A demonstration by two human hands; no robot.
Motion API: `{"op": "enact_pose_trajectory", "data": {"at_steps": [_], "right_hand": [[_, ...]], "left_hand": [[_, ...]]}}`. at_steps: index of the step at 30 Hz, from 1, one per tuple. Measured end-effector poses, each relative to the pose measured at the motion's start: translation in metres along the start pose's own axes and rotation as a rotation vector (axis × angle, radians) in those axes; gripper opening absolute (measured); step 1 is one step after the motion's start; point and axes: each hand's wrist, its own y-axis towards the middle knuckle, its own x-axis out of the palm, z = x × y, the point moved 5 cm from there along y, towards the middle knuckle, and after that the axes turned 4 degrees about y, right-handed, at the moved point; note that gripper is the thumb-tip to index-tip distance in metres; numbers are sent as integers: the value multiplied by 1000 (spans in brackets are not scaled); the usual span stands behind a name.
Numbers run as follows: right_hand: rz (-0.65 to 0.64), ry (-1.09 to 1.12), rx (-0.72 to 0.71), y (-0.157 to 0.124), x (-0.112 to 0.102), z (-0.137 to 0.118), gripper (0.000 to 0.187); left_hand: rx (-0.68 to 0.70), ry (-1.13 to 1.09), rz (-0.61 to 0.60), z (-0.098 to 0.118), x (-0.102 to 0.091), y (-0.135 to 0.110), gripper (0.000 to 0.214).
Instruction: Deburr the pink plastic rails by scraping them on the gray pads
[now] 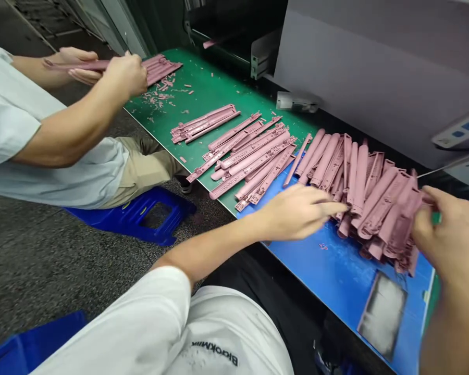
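At the far left, a co-worker's hands (125, 73) held a long pink part (78, 65) over the green mat (219, 78), well left of your own hands. Pink offcuts (158, 96) lay scattered on the mat just right of that part. Nearer your left hand (297, 211), loose rows of pink rails (250, 161) lay across the green mat's edge. Your left hand was open, fingers nearly straight, its fingertips (338, 208) at the edge of the pink heap (375, 203) on the blue mat (336, 281). Past the heap, your right hand (449, 234) curled against its far end; whether it held a part, you cannot tell.
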Motion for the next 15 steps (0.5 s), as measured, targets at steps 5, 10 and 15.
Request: {"op": "enact_pose_trajectory", "data": {"at_steps": [5,10,15], "right_hand": [[-192,239,-116,-36,35,-158,41],[-796,-47,62,-14,152,-244,61],[-831,-71,192,15,178,-262,47]], "left_hand": [[-590,208,300,-64,-68,-164,32],[-1002,308,-18,-107,-71,-217,57],[-1046,99,114,-112,-66,-218,43]]}}
